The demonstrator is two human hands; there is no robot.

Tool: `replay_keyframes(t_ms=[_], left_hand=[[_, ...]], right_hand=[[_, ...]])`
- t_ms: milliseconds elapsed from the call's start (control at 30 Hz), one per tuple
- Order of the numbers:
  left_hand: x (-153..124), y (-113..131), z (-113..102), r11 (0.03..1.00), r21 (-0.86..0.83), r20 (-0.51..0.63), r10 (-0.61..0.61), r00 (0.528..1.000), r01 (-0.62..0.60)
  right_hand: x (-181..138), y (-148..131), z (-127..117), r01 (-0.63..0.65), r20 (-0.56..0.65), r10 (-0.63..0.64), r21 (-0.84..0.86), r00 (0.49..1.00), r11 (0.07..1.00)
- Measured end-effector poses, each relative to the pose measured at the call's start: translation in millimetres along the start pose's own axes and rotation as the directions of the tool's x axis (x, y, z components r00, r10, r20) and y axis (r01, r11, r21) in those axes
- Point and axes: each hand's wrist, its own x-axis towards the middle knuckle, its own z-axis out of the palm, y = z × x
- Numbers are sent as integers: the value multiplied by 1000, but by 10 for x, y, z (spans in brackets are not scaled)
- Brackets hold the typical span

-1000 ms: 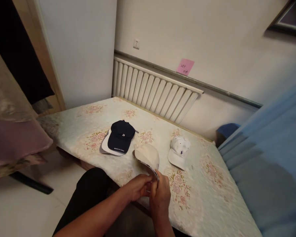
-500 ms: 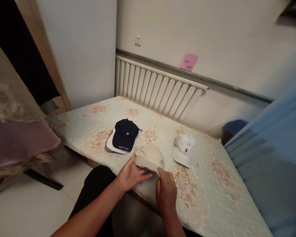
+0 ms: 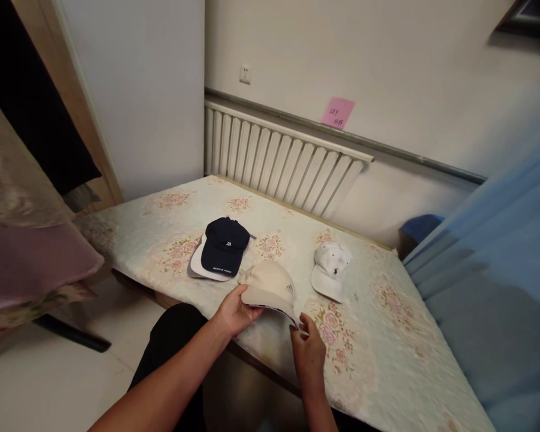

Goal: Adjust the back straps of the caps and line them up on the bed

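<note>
A beige baseball cap (image 3: 270, 282) with a small dark striped logo is held above the bed edge, its brim toward me. My left hand (image 3: 237, 311) grips the brim's left side, thumb on top and fingers beneath. My right hand (image 3: 309, 351) is at the brim's right corner, fingers loosely bent and apart; whether a fingertip touches the brim I cannot tell. Left of the beige cap, a navy cap (image 3: 226, 243) lies on top of a white cap (image 3: 197, 264), with a grey brim showing below. A white cap with a small dark emblem (image 3: 332, 270) rests to the right.
The caps are on a bed with a floral cover (image 3: 378, 360). Behind it are a white radiator (image 3: 279, 162) and a wall with a pink note (image 3: 338, 113). A blue curtain (image 3: 490, 252) hangs at right; a cloth-draped piece (image 3: 36, 258) stands at left.
My right hand has loosened from the brim and shifted slightly right, its fingers spreading. My left hand has closed more firmly on the brim. The view has turned slightly right.
</note>
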Motion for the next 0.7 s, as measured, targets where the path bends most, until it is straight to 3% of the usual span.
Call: replay_keyframes(t_ms=[67,133,233,300,700], left_hand=[[17,2,-13,1000,0,-19,18,1000,-18],[22,-2,-18,1000,-6,-36,27,999,-27],[18,-11,-22,1000,-1,-46,24,999,-24],[14,-14,-25,1000,5,-38,22,999,-22],[11,-21,-60,1000,-4,-33,26,999,-26]], right_hand=[[11,66,13,-222,110,203,205,973,953],[7,85,26,-423,273,331,430,903,798],[-19,39,40,-573,446,359,634,820,519],[-35,-12,45,-583,469,348,687,812,435],[-55,-88,30,-591,486,340,700,805,400]])
